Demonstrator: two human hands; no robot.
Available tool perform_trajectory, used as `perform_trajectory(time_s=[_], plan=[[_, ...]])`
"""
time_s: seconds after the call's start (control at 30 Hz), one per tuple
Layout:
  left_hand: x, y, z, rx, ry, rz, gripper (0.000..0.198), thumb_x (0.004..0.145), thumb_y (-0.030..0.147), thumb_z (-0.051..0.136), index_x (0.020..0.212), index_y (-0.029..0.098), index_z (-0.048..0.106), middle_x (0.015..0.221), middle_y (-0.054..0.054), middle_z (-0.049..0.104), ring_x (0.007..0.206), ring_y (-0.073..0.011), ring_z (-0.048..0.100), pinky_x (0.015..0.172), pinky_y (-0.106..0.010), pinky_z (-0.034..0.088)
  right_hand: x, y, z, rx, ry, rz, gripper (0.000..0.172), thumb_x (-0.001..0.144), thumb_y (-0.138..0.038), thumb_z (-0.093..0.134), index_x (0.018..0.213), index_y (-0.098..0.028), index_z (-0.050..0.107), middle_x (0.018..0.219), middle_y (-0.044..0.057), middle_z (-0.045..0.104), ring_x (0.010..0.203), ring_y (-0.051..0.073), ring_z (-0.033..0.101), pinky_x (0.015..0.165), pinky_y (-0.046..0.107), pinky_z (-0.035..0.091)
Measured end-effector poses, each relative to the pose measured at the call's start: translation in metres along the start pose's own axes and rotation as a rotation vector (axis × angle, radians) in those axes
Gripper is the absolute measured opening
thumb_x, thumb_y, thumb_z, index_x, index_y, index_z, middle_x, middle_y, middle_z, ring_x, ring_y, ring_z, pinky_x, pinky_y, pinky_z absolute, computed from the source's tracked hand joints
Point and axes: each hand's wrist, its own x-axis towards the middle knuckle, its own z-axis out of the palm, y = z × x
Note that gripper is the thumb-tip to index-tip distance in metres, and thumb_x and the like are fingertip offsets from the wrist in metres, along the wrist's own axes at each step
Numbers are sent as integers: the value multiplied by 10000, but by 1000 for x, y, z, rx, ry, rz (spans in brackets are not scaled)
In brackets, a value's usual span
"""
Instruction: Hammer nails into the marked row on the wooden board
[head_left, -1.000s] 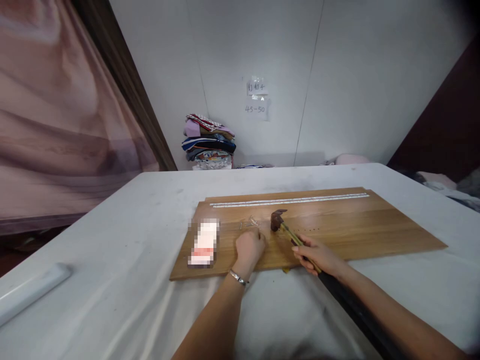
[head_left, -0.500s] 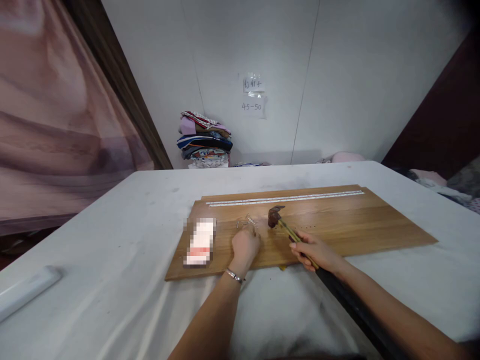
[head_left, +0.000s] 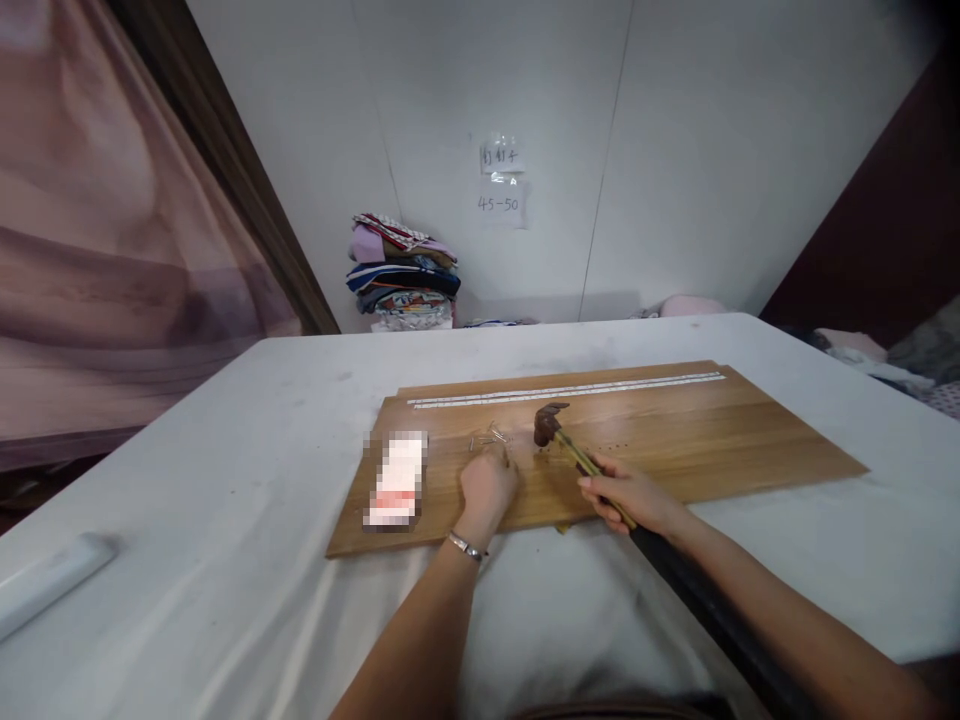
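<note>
My right hand (head_left: 624, 492) is wrapped round the handle of a claw hammer (head_left: 571, 450), its rusty head held over the middle of a wooden board (head_left: 712, 430). Just left of the hammer, my left hand (head_left: 487, 488) rests on the board with its fingers curled and pressed together, and their tips are mostly hidden. Right beyond those fingers lies a small pile of loose nails (head_left: 491, 435). A row of small dark nail heads or holes (head_left: 616, 446) runs along the board to the right of the hammer head.
Two white measuring strips (head_left: 562, 390) lie along the board's far side. At its left end is a blurred-out flat object (head_left: 397, 480). The board lies on a white-covered table (head_left: 225, 450), with a white roll-like object (head_left: 56, 580) at left. Folded cloths (head_left: 405, 270) are stacked behind.
The view has shifted slightly, so everything sits a little higher in the picture. Both hands and the hammer keep nearly the same places over the board.
</note>
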Motion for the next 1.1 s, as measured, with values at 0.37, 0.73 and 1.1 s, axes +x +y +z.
perform_trajectory(time_s=[0.37, 0.73, 1.1], plan=[[-1, 1, 0, 20, 5, 27, 232, 869, 268, 458, 922, 183, 667, 910, -97, 723, 869, -219, 676, 670, -279, 423, 1, 2, 3, -19, -13, 10, 332, 701, -413, 676, 841, -213, 450, 569, -102, 476, 336, 23, 348, 285, 147, 303], [-2, 2, -1, 30, -8, 36, 252, 870, 249, 449, 933, 171, 680, 920, -114, 720, 877, -220, 674, 694, -280, 431, 2, 3, 1, -19, -17, 1, 334, 700, -406, 676, 859, -214, 454, 584, -100, 482, 330, 23, 348, 283, 149, 306], [-2, 2, -2, 25, -19, 23, 239, 868, 258, 461, 946, 173, 670, 940, -110, 721, 885, -217, 674, 687, -280, 419, -2, -6, 2, -4, -5, 11, 336, 720, -377, 673, 939, -221, 472, 566, -108, 466, 341, 33, 352, 300, 149, 285]])
